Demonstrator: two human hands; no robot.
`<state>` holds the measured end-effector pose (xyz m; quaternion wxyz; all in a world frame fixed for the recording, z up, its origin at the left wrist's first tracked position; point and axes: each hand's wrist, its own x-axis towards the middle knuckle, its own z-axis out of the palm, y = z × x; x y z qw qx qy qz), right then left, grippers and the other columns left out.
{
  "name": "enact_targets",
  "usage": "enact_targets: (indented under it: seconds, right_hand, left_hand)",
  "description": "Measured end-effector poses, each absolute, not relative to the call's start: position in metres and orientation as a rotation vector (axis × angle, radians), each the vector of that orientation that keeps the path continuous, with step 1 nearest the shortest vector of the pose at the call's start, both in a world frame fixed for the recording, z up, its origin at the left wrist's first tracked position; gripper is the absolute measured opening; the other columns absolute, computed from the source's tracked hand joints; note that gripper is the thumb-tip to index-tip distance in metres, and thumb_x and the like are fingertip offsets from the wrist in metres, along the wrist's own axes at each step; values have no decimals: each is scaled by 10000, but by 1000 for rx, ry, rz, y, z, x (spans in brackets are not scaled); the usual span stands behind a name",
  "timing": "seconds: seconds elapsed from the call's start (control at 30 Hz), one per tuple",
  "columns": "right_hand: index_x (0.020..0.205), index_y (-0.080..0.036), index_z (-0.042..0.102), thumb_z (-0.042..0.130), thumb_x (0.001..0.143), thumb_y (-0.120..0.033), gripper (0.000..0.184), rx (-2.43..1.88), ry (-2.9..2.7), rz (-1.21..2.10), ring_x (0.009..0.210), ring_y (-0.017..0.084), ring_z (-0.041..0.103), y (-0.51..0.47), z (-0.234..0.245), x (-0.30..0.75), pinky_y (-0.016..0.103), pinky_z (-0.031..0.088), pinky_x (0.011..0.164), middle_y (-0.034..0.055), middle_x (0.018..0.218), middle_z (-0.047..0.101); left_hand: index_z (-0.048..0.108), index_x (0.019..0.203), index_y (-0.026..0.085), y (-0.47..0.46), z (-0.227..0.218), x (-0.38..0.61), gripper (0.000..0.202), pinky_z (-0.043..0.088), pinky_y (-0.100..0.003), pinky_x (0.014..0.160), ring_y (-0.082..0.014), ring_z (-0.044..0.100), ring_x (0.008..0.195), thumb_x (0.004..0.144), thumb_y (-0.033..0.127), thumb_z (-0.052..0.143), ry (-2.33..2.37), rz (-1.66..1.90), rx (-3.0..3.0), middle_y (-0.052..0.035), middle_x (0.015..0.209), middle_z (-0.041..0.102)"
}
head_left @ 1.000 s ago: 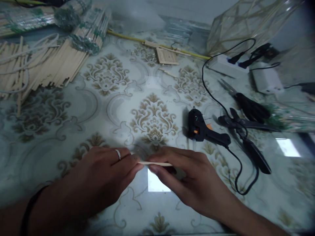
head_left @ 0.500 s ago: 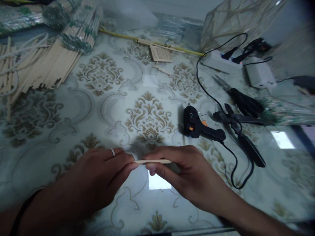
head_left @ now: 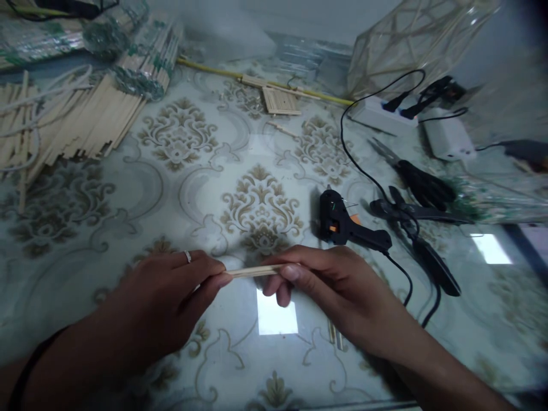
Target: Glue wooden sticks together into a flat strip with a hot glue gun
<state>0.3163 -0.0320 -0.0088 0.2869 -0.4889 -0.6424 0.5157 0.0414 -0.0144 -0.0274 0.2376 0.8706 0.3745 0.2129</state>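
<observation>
Between my two hands, above the patterned table covering [head_left: 188,354], is a short piece of pale wooden sticks [head_left: 253,271] lying side by side. My left hand [head_left: 171,291], with a ring on one finger, pinches its left end between thumb and fingertips. The thumb and index finger of my right hand [head_left: 325,285] grip its right end, while the other fingers curl underneath. That right end is partly hidden by the thumb. A black glue gun [head_left: 349,222] lies on its side just beyond my right hand.
Loose wooden sticks [head_left: 94,123] and plastic-wrapped bundles [head_left: 148,63] lie at the far left. A small stick panel [head_left: 280,101] rests near a yellow rod [head_left: 209,67]. To the right are scissors [head_left: 422,180], pliers [head_left: 428,251], cords and a white power strip [head_left: 383,114].
My right hand has shifted right along the sticks, its thumb now on top at the right end. The piece has tilted, showing more of its face. My left hand has moved slightly left.
</observation>
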Motion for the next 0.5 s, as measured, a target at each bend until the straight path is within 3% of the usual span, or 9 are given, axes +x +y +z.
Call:
enact_targets:
  seconds: [0.23,0.33,0.5]
  right_hand:
    - [849,-201,781,575,1159,-308,388,-1315,-1842,1191,551,80,656,-38,-6,315,188,506,574,-24,667,741]
    - [867,-204,786,573,1159,-303,375,-1319,-1865,1163,551,85,661,-38,-7,316,194,515,588,-20,682,759]
    - [918,-218,790,562,1154,-264,332,-1274,-1904,1116,591,94,706,-36,-11,316,191,544,622,-19,744,793]
  left_hand:
    - [726,933,258,-15,-30,43,331,451,-269,608,-128,632,599,1149,238,476,1019,528,2279,54,757,749]
    - [737,961,265,-13,-29,43,342,453,-266,594,-125,602,562,1162,248,460,995,505,2239,63,733,725]
    - [737,1016,293,-13,-34,41,332,463,-283,623,-145,676,633,1162,246,442,982,500,2208,59,821,790]
